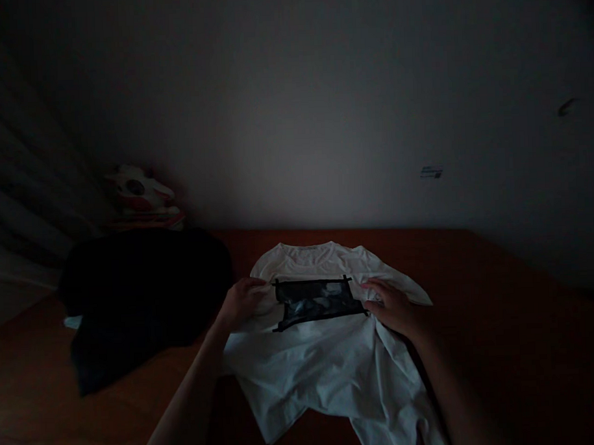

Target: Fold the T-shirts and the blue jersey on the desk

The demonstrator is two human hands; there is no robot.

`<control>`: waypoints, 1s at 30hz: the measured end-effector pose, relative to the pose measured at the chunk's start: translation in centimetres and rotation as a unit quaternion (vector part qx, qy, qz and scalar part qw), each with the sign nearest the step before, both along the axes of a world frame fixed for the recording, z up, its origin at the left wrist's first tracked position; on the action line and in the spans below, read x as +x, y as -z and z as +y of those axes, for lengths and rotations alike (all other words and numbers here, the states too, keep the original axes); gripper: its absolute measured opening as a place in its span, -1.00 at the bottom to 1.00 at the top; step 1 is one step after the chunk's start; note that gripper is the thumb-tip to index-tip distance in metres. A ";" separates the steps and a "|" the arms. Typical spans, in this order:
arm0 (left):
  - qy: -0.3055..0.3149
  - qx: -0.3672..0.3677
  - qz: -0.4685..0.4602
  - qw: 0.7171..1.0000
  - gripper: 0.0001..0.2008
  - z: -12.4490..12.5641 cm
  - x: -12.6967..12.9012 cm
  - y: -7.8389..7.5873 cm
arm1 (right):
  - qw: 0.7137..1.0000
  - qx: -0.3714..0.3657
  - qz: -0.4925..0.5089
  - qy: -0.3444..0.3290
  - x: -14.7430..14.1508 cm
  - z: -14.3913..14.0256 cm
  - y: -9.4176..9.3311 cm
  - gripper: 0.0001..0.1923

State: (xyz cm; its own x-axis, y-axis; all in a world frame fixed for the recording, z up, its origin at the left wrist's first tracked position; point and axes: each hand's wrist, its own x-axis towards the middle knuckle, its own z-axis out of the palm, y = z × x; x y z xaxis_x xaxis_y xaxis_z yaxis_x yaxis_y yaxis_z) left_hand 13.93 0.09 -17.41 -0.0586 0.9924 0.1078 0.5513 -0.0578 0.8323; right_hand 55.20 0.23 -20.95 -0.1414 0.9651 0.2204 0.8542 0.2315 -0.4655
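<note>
On the brown table [500, 319], left hand [241, 302] and right hand [395, 307] spread flat upon a white T-shirt [326, 364].

A dim room in a home is suggested: clothes [325, 351] are spread on a reddish-brown bed cover [500, 319] against a bare wall [293, 106], with a soft toy [137, 189] nearby.

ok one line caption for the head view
Both hands flat on a white t-shirt beside dark clothes.
</note>
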 end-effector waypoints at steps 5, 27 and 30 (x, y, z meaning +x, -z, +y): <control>-0.146 0.023 -0.353 0.924 -0.47 1.1 -2.0 0.8 | 0.999 -0.007 -0.028 0.017 0.6 0.1 -0.1 -0.54; 0.022 0.188 0.383 0.904 -0.50 -1.2 3.2 0.9 | 0.977 0.041 -0.097 0.183 0.7 -0.3 -1.8 -0.42; 0.052 0.155 0.389 0.906 -0.42 -0.9 2.9 1.5 | 0.987 0.113 -0.057 0.094 0.7 -0.1 -1.0 -0.64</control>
